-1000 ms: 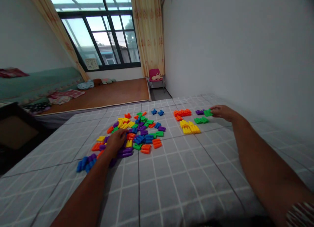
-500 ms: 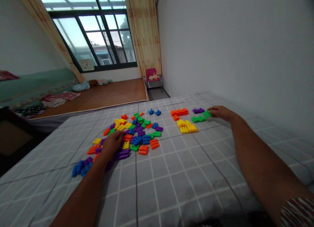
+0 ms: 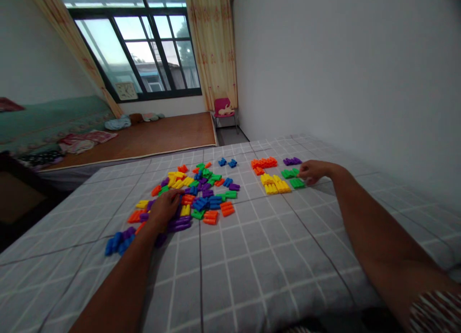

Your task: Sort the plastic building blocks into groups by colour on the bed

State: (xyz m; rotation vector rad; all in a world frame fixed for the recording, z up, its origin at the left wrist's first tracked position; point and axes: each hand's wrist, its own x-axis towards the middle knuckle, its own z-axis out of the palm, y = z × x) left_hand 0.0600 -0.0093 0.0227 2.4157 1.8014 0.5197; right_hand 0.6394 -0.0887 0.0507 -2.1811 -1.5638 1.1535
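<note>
My right hand is at the right, its fingers pinched on the near end of a green toy block that lies on the cloth. Just behind this block is a row of green blocks. Yellow blocks sit close by on the left, with orange blocks and purple blocks farther back. Over the left edge of a mixed-colour pile, my left hand rests with curled fingers; whatever they hold is hidden. Purple blocks lie beside that hand, and blue blocks to its right.
A grey checked cloth covers the surface. Two blue blocks lie apart behind the pile; more blue ones are by my left forearm. A white wall borders the right side. Beyond stand a low bed and a pink chair.
My right hand has moved the green block toward me and slightly left, setting it in front of the green row. My left hand stays almost in place at the pile.
</note>
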